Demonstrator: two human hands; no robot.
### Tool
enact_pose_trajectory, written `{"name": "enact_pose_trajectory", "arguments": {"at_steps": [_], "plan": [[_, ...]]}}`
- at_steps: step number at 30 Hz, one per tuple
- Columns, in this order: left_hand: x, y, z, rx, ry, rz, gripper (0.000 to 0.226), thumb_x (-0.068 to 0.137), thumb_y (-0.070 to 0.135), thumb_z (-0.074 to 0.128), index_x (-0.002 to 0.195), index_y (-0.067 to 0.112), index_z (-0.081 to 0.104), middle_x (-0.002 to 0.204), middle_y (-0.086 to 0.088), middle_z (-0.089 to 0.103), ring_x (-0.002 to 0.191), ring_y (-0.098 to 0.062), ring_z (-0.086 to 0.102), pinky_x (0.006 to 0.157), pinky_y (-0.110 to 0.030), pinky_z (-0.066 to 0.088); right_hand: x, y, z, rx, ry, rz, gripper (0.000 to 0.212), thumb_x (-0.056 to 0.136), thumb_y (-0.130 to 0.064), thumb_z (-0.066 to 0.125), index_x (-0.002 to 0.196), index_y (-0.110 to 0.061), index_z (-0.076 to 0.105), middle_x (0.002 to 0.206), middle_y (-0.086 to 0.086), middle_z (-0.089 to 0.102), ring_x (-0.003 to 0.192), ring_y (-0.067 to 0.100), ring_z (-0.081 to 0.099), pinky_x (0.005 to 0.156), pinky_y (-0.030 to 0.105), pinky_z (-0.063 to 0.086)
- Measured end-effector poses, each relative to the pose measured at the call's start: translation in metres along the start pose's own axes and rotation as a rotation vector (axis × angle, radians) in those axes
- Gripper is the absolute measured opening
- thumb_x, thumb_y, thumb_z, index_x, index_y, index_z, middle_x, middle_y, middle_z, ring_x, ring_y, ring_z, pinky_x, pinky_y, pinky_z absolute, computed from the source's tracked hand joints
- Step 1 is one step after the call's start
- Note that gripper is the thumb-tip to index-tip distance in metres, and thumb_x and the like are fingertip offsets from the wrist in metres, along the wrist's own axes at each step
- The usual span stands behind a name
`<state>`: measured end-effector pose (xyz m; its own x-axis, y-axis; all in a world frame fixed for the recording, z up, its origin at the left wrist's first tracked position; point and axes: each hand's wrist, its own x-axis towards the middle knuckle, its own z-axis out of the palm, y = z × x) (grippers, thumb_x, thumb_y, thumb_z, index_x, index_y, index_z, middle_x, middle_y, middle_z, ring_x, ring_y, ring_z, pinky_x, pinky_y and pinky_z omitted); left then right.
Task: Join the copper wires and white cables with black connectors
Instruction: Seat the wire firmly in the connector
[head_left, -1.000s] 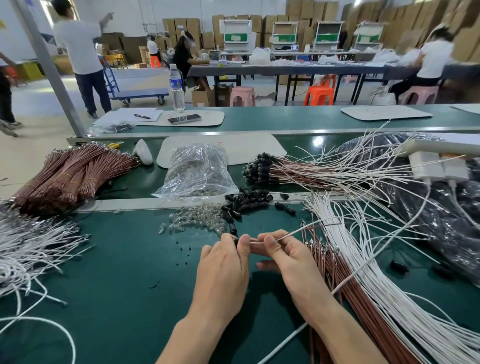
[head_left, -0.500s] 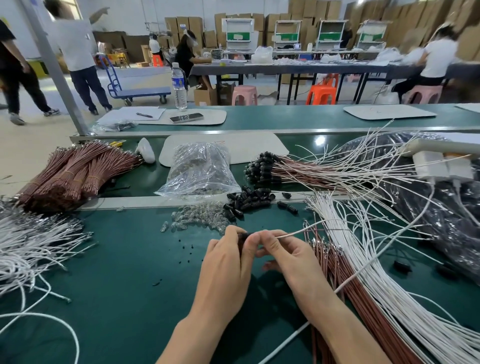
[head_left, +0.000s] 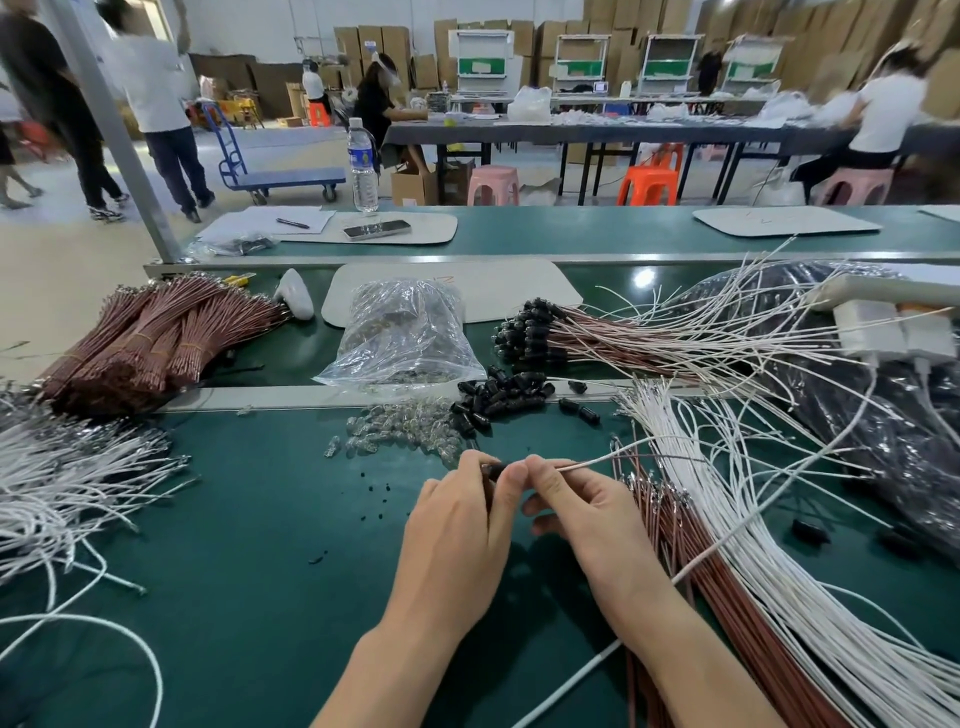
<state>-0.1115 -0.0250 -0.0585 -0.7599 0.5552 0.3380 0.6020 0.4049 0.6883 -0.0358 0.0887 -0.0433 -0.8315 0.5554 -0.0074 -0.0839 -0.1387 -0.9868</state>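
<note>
Hovering over the table, a black connector is pinched by the left hand; a white cable running toward 2 o'clock is pinched by the right hand.

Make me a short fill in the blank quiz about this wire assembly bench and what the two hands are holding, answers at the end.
1. The left hand pinches a ___ connector.
2. The right hand holds a thin ___ cable at that connector.
3. The pile of loose connectors lies to the ___ of the small clear bulbs.
Missing words: black; white; right.
</note>
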Motion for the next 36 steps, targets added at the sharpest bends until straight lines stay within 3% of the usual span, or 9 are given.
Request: {"name": "enact_pose_trajectory", "arguments": {"at_steps": [6, 17, 21, 25, 30, 33, 36], "plan": [[0.0005, -0.0012, 0.0013, 0.091, -0.007, -0.054, 0.050, 0.095, 0.069, 0.011, 0.080, 0.029, 0.036, 0.068, 0.006, 0.053, 0.074, -0.021, 0.051, 0.065, -0.040, 0.039, -0.0006, 0.0037, 0.0017, -0.045, 0.011, -0.019, 0.015, 0.090, -0.031, 0.068, 0.089, -0.025, 0.082, 0.082, 0.002, 0.077, 0.071, 0.007, 0.068, 0.060, 0.019, 0.053], [0.0023, 0.0030, 0.0003, 0.144, -0.022, -0.037, 0.049, 0.092, 0.064, 0.003, 0.071, 0.029, 0.030, 0.064, 0.010, 0.043, 0.064, 0.000, 0.038, 0.068, -0.029, 0.020, -0.0016, 0.0046, -0.0029, -0.086, -0.047, -0.041, 0.018, 0.096, -0.023, 0.065, 0.094, -0.030, 0.081, 0.092, -0.001, 0.078, 0.080, 0.004, 0.069, 0.071, 0.015, 0.052], [0.0012, -0.0002, 0.0027, 0.044, -0.027, -0.023, 0.048, 0.096, 0.065, 0.011, 0.077, 0.029, 0.037, 0.069, 0.009, 0.051, 0.077, -0.002, 0.047, 0.069, -0.031, 0.027, -0.0001, 0.0051, -0.0026, -0.046, -0.050, -0.020, 0.018, 0.097, -0.023, 0.063, 0.095, -0.028, 0.081, 0.091, 0.001, 0.078, 0.081, 0.007, 0.069, 0.071, 0.017, 0.053], [-0.0006, -0.0042, 0.0029, -0.135, -0.053, 0.057, 0.031, 0.101, 0.064, 0.025, 0.094, 0.039, 0.042, 0.084, 0.014, 0.059, 0.083, -0.007, 0.055, 0.074, -0.035, 0.045, 0.0013, 0.0024, 0.0027, 0.097, -0.082, 0.025, 0.021, 0.093, -0.033, 0.062, 0.096, -0.022, 0.080, 0.096, 0.006, 0.077, 0.081, 0.013, 0.070, 0.067, 0.020, 0.054], [-0.0002, -0.0054, 0.0034, -0.161, -0.021, 0.130, 0.005, 0.105, 0.038, 0.044, 0.110, 0.040, 0.045, 0.094, 0.018, 0.064, 0.086, -0.008, 0.062, 0.073, -0.035, 0.051, 0.0044, 0.0033, -0.0001, 0.205, -0.044, 0.061, 0.025, 0.079, -0.034, 0.072, 0.091, -0.014, 0.081, 0.087, 0.008, 0.074, 0.073, 0.013, 0.066, 0.061, 0.021, 0.054], [0.0000, -0.0039, 0.0030, -0.152, -0.033, 0.089, 0.009, 0.105, 0.040, 0.043, 0.114, 0.042, 0.043, 0.097, 0.018, 0.065, 0.090, -0.004, 0.062, 0.076, -0.027, 0.050, 0.0058, 0.0048, -0.0003, 0.161, -0.057, 0.058, 0.025, 0.081, -0.033, 0.070, 0.092, -0.013, 0.080, 0.093, 0.014, 0.075, 0.078, 0.016, 0.066, 0.064, 0.022, 0.055], [0.0000, -0.0026, 0.0024, -0.100, -0.029, 0.021, 0.025, 0.101, 0.060, 0.026, 0.104, 0.042, 0.042, 0.088, 0.020, 0.064, 0.087, -0.003, 0.059, 0.074, -0.024, 0.046, 0.0054, 0.0055, 0.0001, 0.095, -0.076, 0.034, 0.023, 0.083, -0.038, 0.070, 0.094, -0.020, 0.080, 0.097, 0.010, 0.076, 0.082, 0.016, 0.067, 0.066, 0.024, 0.055]]}}
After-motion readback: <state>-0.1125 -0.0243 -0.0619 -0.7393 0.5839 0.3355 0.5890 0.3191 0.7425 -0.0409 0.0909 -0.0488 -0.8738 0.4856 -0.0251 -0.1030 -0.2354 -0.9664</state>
